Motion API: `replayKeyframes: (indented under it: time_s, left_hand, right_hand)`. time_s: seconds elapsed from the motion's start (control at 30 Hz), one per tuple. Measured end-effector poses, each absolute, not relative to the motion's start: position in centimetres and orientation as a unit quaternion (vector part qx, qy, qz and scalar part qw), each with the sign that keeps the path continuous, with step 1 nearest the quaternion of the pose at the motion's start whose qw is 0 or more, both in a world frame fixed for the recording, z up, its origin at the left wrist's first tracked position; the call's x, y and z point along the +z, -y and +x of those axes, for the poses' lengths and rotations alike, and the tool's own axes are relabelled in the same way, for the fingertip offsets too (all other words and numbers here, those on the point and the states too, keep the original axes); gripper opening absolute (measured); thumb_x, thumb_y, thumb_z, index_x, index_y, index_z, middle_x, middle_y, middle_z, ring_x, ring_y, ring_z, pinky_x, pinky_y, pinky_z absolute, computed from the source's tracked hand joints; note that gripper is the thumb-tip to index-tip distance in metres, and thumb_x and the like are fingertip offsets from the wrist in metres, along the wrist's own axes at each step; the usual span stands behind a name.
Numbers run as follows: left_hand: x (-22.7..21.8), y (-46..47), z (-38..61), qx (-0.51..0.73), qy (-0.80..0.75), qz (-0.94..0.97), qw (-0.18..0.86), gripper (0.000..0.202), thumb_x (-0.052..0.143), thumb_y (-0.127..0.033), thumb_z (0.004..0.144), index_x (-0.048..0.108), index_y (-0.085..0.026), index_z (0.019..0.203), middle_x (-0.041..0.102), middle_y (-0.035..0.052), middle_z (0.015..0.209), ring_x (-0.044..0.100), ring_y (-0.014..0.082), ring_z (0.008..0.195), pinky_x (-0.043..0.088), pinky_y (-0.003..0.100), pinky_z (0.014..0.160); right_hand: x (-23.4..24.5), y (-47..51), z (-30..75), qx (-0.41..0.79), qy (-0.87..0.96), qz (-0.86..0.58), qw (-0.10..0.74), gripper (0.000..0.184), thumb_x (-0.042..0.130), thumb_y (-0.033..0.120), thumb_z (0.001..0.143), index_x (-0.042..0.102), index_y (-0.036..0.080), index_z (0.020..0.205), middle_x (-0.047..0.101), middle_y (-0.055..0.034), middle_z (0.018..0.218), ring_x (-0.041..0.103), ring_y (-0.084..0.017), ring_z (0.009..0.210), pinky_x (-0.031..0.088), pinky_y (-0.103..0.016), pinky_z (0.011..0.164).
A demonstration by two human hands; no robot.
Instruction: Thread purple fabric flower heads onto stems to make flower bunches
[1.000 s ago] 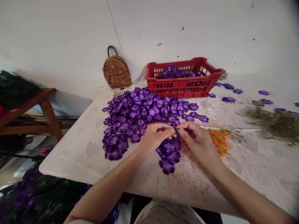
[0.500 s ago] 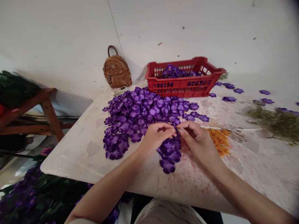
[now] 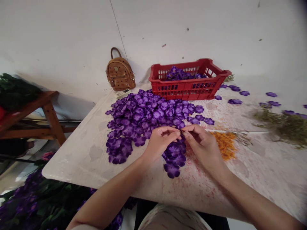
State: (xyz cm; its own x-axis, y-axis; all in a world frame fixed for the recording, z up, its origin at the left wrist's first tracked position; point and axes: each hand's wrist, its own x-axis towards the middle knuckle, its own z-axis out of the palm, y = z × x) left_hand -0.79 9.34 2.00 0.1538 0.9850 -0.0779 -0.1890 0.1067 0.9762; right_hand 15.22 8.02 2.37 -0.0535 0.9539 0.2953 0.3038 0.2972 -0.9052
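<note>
A large heap of purple fabric flowers (image 3: 148, 116) covers the middle of the pale table (image 3: 79, 153). My left hand (image 3: 159, 140) and my right hand (image 3: 201, 143) meet fingertip to fingertip at the heap's near edge. Both pinch a purple flower (image 3: 181, 131) between them, fingers curled. A smaller cluster of purple flowers (image 3: 174, 156) lies on the table just below my hands.
A red slotted crate (image 3: 188, 80) with purple flowers stands at the back. A brown mini backpack (image 3: 120, 72) leans on the wall. Orange petals (image 3: 225, 143) and dried green stems (image 3: 283, 126) lie at right. A wooden bench (image 3: 31, 111) stands left, with flower bunches (image 3: 28, 201) below.
Nothing has visibly moved; both hands stay pinched together on the flower at the same spot.
</note>
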Motion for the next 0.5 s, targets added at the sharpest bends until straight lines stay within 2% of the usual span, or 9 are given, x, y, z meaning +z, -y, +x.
replayKeyframes:
  time_s: [0.17, 0.5]
  left_hand:
    - [2.49, -9.31, -0.80, 0.483, -0.432, 0.466, 0.602, 0.016, 0.079, -0.030, 0.076, 0.077, -0.015, 0.080, 0.074, 0.0035, 0.073, 0.065, 0.0131, 0.068, 0.051, 0.025, 0.069]
    - [2.92, -9.39, -0.65, 0.480, -0.453, 0.479, 0.578, 0.009, 0.073, -0.021, 0.075, 0.072, -0.016, 0.068, 0.069, 0.0008, 0.066, 0.059, 0.0106, 0.065, 0.044, 0.024, 0.067]
  right_hand:
    - [2.44, -8.14, 15.33, 0.327, 0.650, -0.483, 0.488, 0.012, 0.061, 0.031, 0.095, 0.068, 0.023, 0.090, 0.072, -0.0020, 0.082, 0.066, -0.016, 0.072, 0.052, -0.029, 0.068]
    - [2.27, -8.12, 15.31, 0.340, 0.648, -0.486, 0.477, 0.013, 0.060, 0.032, 0.094, 0.067, 0.023, 0.089, 0.071, -0.0027, 0.084, 0.066, -0.017, 0.076, 0.050, -0.030, 0.069]
